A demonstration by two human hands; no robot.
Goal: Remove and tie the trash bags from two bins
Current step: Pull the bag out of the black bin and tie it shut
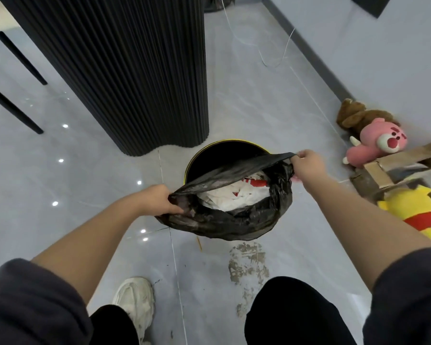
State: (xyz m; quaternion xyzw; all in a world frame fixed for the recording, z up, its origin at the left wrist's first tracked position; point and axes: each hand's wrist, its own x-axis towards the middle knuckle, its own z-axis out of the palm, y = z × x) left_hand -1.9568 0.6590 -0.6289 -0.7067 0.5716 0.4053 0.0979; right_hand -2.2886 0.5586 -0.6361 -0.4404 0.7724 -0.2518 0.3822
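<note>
Head view, looking down: we logged the bin, round with a yellow rim and a dark interior, standing on the grey tiled floor near frame centre. The black trash bag sat in it, its near side draped over the rim at 6 o'clock, its far edge off the rim and stretched taut in a band across the opening. Our left hand clenched that edge at the bin's 8 o'clock, fingers curled round bunched plastic; our right hand pinched the other end at 2 o'clock. Inside the open bag lay crumpled white paper rubbish with red print. At 11 o'clock of the bin stood a black fluted column, close by but apart from it. At 3 o'clock, well apart, lay a pink plush toy, a brown plush toy, a yellow plush toy and an open cardboard box. At 6 o'clock we noted a patchy floor stain, and at 7 o'clock a white shoe.
</note>
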